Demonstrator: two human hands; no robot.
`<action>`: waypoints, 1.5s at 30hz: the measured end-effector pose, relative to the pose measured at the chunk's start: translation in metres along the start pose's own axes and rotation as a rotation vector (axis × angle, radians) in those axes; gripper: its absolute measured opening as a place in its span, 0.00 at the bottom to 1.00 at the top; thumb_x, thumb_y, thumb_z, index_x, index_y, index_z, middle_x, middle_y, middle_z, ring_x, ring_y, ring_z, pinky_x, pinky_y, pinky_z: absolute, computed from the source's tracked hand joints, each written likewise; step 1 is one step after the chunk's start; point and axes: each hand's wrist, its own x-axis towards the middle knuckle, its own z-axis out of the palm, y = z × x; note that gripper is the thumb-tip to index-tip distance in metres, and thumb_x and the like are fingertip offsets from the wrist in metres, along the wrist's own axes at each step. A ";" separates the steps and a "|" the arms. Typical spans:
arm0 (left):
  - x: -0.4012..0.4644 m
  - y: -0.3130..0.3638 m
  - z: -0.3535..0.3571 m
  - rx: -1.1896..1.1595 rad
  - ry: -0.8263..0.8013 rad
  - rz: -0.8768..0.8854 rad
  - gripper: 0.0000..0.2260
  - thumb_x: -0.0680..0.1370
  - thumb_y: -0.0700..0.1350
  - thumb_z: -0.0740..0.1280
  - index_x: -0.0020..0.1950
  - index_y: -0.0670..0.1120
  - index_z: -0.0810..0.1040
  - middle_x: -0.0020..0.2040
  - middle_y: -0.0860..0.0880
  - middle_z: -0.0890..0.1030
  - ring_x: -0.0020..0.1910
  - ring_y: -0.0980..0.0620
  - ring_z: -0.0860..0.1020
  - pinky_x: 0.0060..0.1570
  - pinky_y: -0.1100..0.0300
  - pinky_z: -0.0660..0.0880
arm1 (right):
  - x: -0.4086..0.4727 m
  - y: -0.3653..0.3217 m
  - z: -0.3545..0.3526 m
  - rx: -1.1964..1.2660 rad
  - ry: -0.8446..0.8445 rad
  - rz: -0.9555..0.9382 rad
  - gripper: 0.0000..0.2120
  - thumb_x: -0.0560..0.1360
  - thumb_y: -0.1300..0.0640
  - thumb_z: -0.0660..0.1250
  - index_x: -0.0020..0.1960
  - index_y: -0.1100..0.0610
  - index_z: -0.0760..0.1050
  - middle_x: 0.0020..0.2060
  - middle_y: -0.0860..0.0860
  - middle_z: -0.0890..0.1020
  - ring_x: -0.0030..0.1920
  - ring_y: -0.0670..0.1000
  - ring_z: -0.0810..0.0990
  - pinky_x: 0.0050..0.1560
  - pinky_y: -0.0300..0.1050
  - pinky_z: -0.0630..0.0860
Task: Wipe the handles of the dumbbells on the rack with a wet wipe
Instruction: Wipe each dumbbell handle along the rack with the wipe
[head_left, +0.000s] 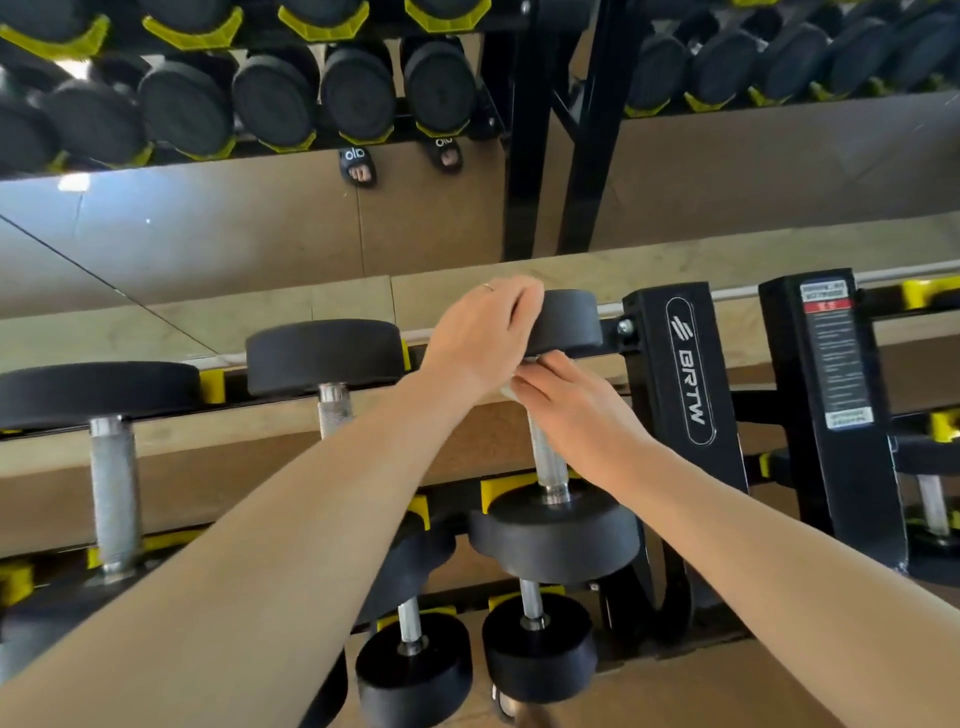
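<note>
The step in hand looks like the wiping of the dumbbell (558, 415) at the right end of the rack's (680, 364) top tier, just beside the black upright marked BRTW. The left hand (480, 332) curls its fingers over the dumbbell's far head, apparently steadying it. The right hand (566, 402) sits at the top of the knurled steel handle (545, 457), fingers bent around it, with a sliver of white wet wipe (535, 364) showing at the fingertips and a bit more under the heel of the left hand; most of the wipe is hidden, so how fully it wraps the handle cannot be told. The lower part of the handle, down to the near head, is bare and in view. I judge the next move to be a slide of the wrapped hand down the handle toward the near head, with enough squeeze to reach into the knurling, while the left hand keeps the weight from rolling in its yellow cradles. To the left on the same tier rest two larger dumbbells (332, 384), and the lower tiers hold smaller ones. No containers are in view; a mirror (260, 234) behind reflects the rack.
</note>
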 end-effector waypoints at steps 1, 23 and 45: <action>0.002 0.002 0.004 -0.002 0.019 -0.018 0.14 0.87 0.50 0.53 0.54 0.51 0.78 0.50 0.52 0.81 0.50 0.52 0.77 0.50 0.52 0.74 | -0.001 -0.001 0.003 0.005 0.019 0.002 0.18 0.65 0.67 0.73 0.55 0.64 0.80 0.55 0.57 0.82 0.56 0.57 0.78 0.56 0.51 0.78; 0.007 0.000 0.030 0.032 0.310 -0.089 0.27 0.81 0.55 0.44 0.47 0.43 0.79 0.39 0.46 0.79 0.40 0.46 0.76 0.37 0.44 0.77 | 0.011 0.009 -0.011 1.568 0.148 1.395 0.10 0.73 0.68 0.63 0.46 0.60 0.83 0.37 0.54 0.80 0.40 0.54 0.75 0.43 0.46 0.75; 0.009 -0.005 0.035 -0.020 0.354 -0.124 0.25 0.84 0.54 0.47 0.47 0.47 0.82 0.40 0.49 0.80 0.41 0.51 0.76 0.39 0.48 0.77 | -0.030 0.014 0.012 0.592 0.217 0.423 0.17 0.74 0.67 0.64 0.61 0.56 0.79 0.58 0.47 0.80 0.54 0.47 0.76 0.56 0.40 0.76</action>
